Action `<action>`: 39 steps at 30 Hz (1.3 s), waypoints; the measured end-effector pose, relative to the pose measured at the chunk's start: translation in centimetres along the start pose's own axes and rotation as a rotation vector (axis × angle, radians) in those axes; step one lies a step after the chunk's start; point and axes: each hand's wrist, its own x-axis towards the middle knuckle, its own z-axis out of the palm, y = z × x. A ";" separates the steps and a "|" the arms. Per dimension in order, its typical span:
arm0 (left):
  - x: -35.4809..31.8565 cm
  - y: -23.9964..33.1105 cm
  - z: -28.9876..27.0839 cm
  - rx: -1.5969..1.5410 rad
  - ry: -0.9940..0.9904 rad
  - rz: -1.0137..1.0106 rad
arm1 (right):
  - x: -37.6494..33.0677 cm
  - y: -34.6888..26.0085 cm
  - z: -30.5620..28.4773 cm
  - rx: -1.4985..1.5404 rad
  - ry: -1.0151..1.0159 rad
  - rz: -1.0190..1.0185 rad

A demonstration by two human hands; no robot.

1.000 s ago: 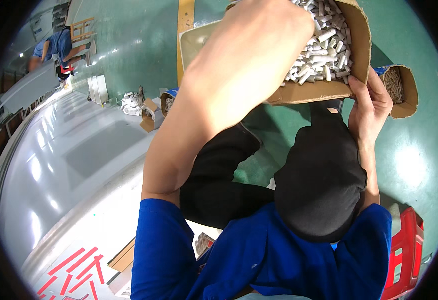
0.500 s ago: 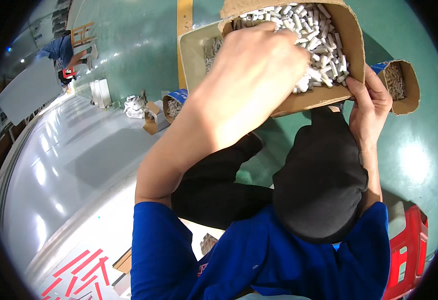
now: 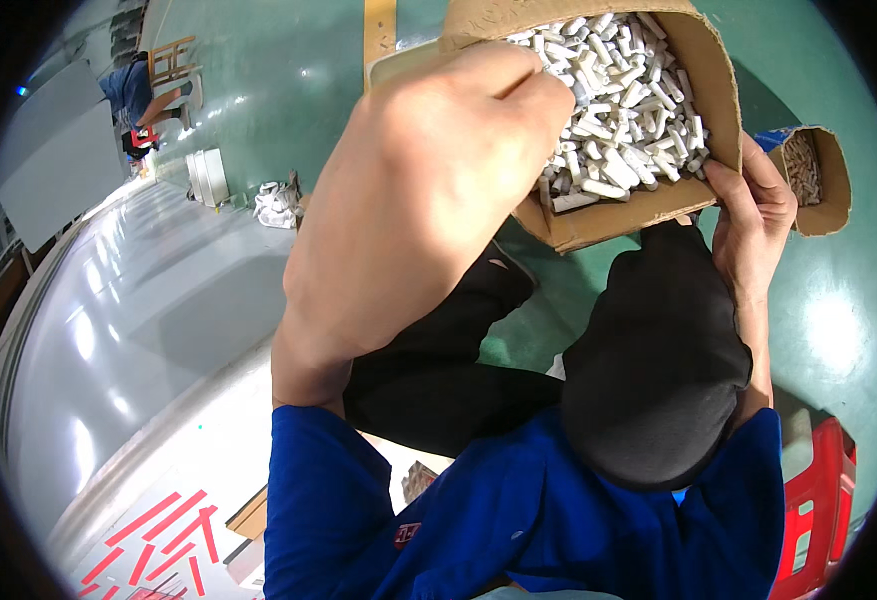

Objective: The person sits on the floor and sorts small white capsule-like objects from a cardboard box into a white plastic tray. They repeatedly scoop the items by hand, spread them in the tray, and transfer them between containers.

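A cardboard box with a cut-open side tilts above my knees. Small white cylindrical pieces lie heaped inside it. My right hand grips the box's near right edge, thumb on the inner side and fingers behind. Over the left part of the box, my left hand is closed with its fingers curled down. Its fingertips are hidden, so what they hold, if anything, does not show. A pale bin sits behind my left hand, mostly covered by it.
Another cardboard box of small pieces stands on the green floor to the right. A red plastic stool is at the lower right. White crumpled material lies at left. Farther off are a wooden chair and a seated person.
My left hand has risen off the white pieces and shifted left, uncovering more of them. My right hand keeps its grip on the box.
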 end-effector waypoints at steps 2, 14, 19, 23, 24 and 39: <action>-0.1 -0.1 -0.4 -0.003 0.022 -0.004 | 0.0 -0.1 0.0 -0.001 -0.001 0.003; -6.2 1.7 -3.5 0.179 0.079 -0.095 | 2.1 -0.5 -3.4 -0.375 0.169 -0.137; -13.8 5.4 -0.3 -0.215 -0.029 -0.018 | 5.9 2.1 -6.4 -0.445 0.096 -0.111; -15.6 8.6 4.5 -0.229 -0.256 -0.134 | 9.7 5.2 -10.6 -0.386 0.049 0.045; -15.7 8.8 5.0 -0.195 -0.265 -0.106 | 11.4 6.4 -13.1 -0.405 0.066 0.071; -20.8 8.3 6.2 -0.271 -0.145 -0.001 | 21.7 3.1 -1.6 -1.931 -0.567 -0.271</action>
